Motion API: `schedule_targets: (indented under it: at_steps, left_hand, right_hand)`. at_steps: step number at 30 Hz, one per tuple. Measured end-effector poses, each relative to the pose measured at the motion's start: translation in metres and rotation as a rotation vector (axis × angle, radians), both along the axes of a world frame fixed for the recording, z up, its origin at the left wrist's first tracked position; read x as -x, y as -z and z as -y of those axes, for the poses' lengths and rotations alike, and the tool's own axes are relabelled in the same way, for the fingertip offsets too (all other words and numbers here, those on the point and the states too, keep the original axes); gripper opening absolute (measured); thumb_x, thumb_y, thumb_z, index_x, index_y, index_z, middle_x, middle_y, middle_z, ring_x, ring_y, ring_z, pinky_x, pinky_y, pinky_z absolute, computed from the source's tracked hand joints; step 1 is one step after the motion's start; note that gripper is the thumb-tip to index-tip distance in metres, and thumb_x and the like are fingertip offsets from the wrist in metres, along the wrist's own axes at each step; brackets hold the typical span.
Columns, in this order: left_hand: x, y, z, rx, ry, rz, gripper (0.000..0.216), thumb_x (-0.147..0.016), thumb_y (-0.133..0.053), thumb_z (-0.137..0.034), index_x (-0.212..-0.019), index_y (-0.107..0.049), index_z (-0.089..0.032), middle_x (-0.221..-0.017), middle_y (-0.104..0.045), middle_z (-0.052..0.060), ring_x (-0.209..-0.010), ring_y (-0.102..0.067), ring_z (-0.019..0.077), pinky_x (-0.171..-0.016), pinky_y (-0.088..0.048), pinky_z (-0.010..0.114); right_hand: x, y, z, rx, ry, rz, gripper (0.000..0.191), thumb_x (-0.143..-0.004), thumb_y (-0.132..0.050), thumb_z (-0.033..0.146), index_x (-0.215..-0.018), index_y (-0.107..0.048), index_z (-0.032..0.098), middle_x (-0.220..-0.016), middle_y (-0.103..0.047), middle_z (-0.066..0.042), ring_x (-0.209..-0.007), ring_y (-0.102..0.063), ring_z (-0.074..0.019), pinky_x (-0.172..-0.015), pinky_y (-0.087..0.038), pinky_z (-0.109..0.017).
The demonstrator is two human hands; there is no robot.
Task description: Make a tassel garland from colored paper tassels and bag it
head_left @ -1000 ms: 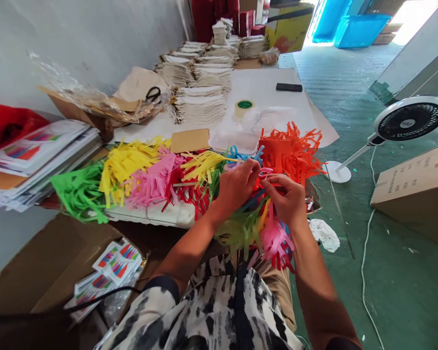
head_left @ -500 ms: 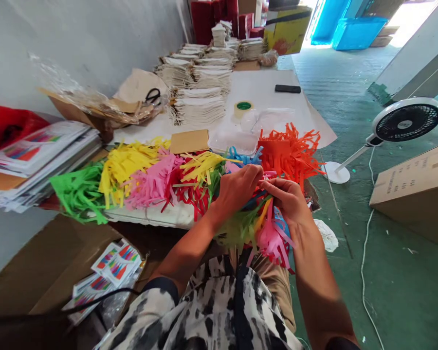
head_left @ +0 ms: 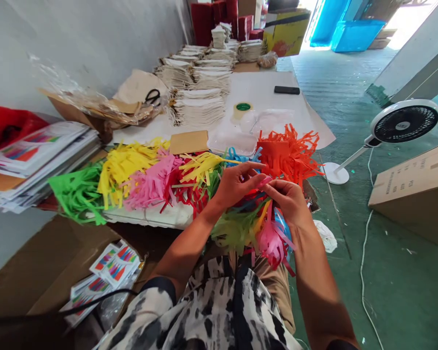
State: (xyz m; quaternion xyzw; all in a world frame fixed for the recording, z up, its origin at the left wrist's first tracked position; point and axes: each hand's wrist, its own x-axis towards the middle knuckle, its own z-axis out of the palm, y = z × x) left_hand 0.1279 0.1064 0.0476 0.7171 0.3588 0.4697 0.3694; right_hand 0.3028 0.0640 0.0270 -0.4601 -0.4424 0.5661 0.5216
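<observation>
In the head view, a twisted pink piece of tissue paper (head_left: 264,182) lies between my two hands over the table's front edge. My left hand (head_left: 237,185) has its thumb against the pink piece, with the fingers reaching loosely above it. My right hand (head_left: 287,198) pinches the other end of the piece between thumb and forefinger. Below my hands hang a pale green tassel (head_left: 237,227) and a pink tassel (head_left: 272,238), their upper ends partly hidden. An orange-red tassel (head_left: 295,158) lies just beyond my right hand.
Yellow tassels (head_left: 126,163) and a green tassel (head_left: 78,192) line the table's left front. Farther back are white stacks (head_left: 199,109), a tape roll (head_left: 243,111), a black phone-like object (head_left: 286,90) and scissors (head_left: 152,97). A fan (head_left: 403,124) stands right, near a carton (head_left: 412,187).
My left hand's fingers have uncurled and lifted from a tighter pinch. More of the pink paper now shows between my hands. My right hand stays almost in place.
</observation>
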Motion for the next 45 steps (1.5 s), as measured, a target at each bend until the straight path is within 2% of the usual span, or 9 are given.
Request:
schedule_targets:
  at_steps: [6, 11, 17, 22, 25, 29, 32, 41, 45]
  left_hand:
    - [-0.002, 0.002, 0.0, -0.077, 0.007, -0.059, 0.032, -0.097, -0.07, -0.048, -0.088, -0.077, -0.018, -0.073, -0.073, 0.0, -0.06, -0.057, 0.0083, -0.055, -0.04, 0.022]
    - [-0.005, 0.004, 0.003, -0.224, -0.143, -0.231, 0.024, -0.104, -0.057, -0.041, -0.099, -0.069, -0.02, -0.068, -0.069, -0.004, -0.054, -0.054, 0.0075, -0.054, -0.035, 0.022]
    - [-0.006, 0.0, 0.003, -0.219, -0.22, -0.336, 0.025, -0.109, -0.048, -0.041, -0.113, -0.063, -0.022, -0.07, -0.074, -0.002, -0.057, -0.063, 0.0105, -0.059, -0.041, 0.023]
    - [-0.008, -0.003, 0.007, -0.234, -0.209, -0.413, 0.028, -0.111, -0.044, -0.043, -0.115, -0.063, -0.022, -0.068, -0.073, -0.001, -0.056, -0.065, 0.0133, -0.058, -0.041, 0.027]
    - [-0.01, -0.005, 0.01, -0.26, -0.217, -0.46, 0.029, -0.11, -0.043, -0.044, -0.113, -0.065, -0.025, -0.067, -0.071, -0.001, -0.054, -0.063, 0.0152, -0.054, -0.037, 0.029]
    - [-0.009, -0.006, 0.012, -0.242, -0.078, -0.41, 0.028, -0.11, -0.045, -0.044, -0.116, -0.064, -0.025, -0.075, -0.076, -0.001, -0.055, -0.062, 0.0135, -0.055, -0.039, 0.029]
    - [-0.005, -0.002, 0.012, -0.191, 0.049, -0.344, 0.033, -0.101, -0.065, -0.045, -0.128, -0.059, -0.027, -0.095, -0.081, 0.0, -0.057, -0.064, 0.0109, -0.058, -0.043, 0.027]
    - [0.009, 0.008, 0.006, -0.237, 0.071, -0.532, 0.009, -0.098, -0.067, -0.026, -0.099, -0.076, -0.025, -0.105, -0.08, 0.001, -0.095, -0.073, 0.0167, -0.08, -0.049, 0.028]
    - [0.01, 0.013, 0.007, -0.206, 0.086, -0.579, 0.012, -0.097, -0.069, -0.031, -0.097, -0.074, -0.021, -0.095, -0.079, 0.003, -0.088, -0.072, 0.0186, -0.079, -0.049, 0.03]
  right_hand:
    - [-0.001, -0.001, 0.001, -0.015, 0.011, 0.017, 0.04, -0.064, -0.096, 0.054, -0.077, -0.079, 0.021, -0.073, -0.068, 0.001, -0.066, -0.055, -0.0116, -0.059, -0.04, -0.024]
    - [0.0, 0.003, 0.002, -0.02, 0.017, 0.039, 0.04, -0.069, -0.093, 0.056, -0.08, -0.077, 0.021, -0.077, -0.068, 0.001, -0.07, -0.057, -0.0126, -0.06, -0.042, -0.024]
    - [0.001, 0.006, 0.006, -0.027, 0.056, 0.003, 0.032, -0.086, -0.079, 0.056, -0.092, -0.077, 0.025, -0.082, -0.071, 0.001, -0.07, -0.062, -0.0144, -0.061, -0.047, -0.025]
    - [0.0, 0.0, 0.004, -0.155, 0.152, 0.126, 0.038, -0.087, -0.078, 0.054, -0.115, -0.079, 0.028, -0.105, -0.077, -0.002, -0.083, -0.069, -0.0176, -0.065, -0.051, -0.026]
    - [0.0, -0.001, 0.002, -0.204, 0.153, 0.211, 0.032, -0.082, -0.084, 0.05, -0.103, -0.082, 0.025, -0.097, -0.078, -0.002, -0.079, -0.069, -0.017, -0.067, -0.051, -0.026]
    - [0.0, 0.001, 0.001, -0.229, 0.233, 0.195, 0.023, -0.082, -0.085, 0.046, -0.089, -0.081, 0.024, -0.084, -0.075, 0.0, -0.07, -0.066, -0.0145, -0.064, -0.049, -0.026]
    - [0.0, 0.003, 0.002, -0.215, 0.304, 0.125, 0.021, -0.083, -0.084, 0.045, -0.088, -0.08, 0.025, -0.081, -0.073, 0.002, -0.067, -0.062, -0.0136, -0.061, -0.046, -0.025]
    - [-0.005, 0.005, 0.002, -0.096, 0.309, -0.031, 0.025, -0.076, -0.088, 0.044, -0.088, -0.08, 0.024, -0.079, -0.074, 0.001, -0.068, -0.062, -0.0152, -0.065, -0.048, -0.028]
    - [-0.007, 0.006, 0.0, -0.145, 0.307, -0.048, 0.022, -0.078, -0.088, 0.041, -0.088, -0.079, 0.024, -0.081, -0.075, 0.0, -0.071, -0.064, -0.0152, -0.068, -0.049, -0.027]
